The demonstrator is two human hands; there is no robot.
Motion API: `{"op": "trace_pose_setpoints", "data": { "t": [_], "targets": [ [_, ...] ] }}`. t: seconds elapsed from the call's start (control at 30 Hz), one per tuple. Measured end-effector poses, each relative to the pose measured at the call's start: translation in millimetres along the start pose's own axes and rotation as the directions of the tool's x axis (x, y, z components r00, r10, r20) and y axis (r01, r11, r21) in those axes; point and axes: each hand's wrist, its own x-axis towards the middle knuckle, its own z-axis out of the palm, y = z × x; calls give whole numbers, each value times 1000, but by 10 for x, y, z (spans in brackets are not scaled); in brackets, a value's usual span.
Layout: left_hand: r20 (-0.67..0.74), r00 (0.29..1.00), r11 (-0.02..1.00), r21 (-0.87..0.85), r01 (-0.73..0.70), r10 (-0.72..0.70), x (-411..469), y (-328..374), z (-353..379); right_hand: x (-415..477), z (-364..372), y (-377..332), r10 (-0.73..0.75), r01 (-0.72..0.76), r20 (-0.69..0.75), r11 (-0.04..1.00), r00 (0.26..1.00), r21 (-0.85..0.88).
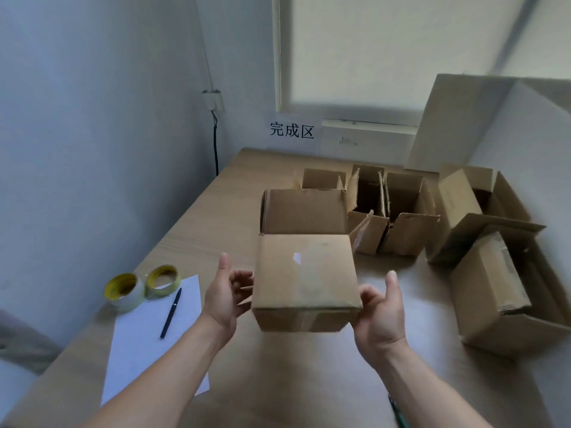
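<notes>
**Wooden table in a corner, a box between two hands**

Pale walls (92, 118) closed the wooden table (197, 230) on its left and far edges, with a paper sign (292, 130) on the far one. At the left edge stood two tape rolls (125, 291), touching a white sheet (139, 350) with a black pen (171, 313) on it. Bare tabletop ran from there to the far wall.

The left hand (227, 296) reached forward, thumb up and palm turned inward, its loosely bent fingers just at the left side of a cardboard box (306, 273). This box sat near the middle of the table, its rear flap standing open. The right hand (381, 316) mirrored the left, spread with its thumb raised and its fingertips on the box's near right corner.

Small open cartons (398, 211) crowded just behind, and larger cartons (488, 279) filled the right edge, leaving a free strip nearest the person.
</notes>
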Motion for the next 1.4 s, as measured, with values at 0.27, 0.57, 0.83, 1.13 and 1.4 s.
{"op": "trace_pose_setpoints", "data": {
  "t": [0.27,0.57,0.83,1.13,1.4],
  "targets": [
    [91,953,950,149,273,-288,-281,-377,-95,-182,-345,262,152,-150,-10,965,988,-216],
    [162,968,783,620,51,-191,-281,-505,160,-260,-301,264,141,-150,-55,871,988,-467],
    [183,963,569,822,-39,-200,11,-517,450,15,-188,159,-13,-140,-233,766,972,-628],
    [363,903,803,594,-34,-230,252,-77,992,346,-617,-360,-234,-129,-315,578,920,-806],
    [507,829,851,520,-76,-237,407,-371,1825,381,-1098,-928,-456,-184,-314,308,832,-934]
  ]
}}
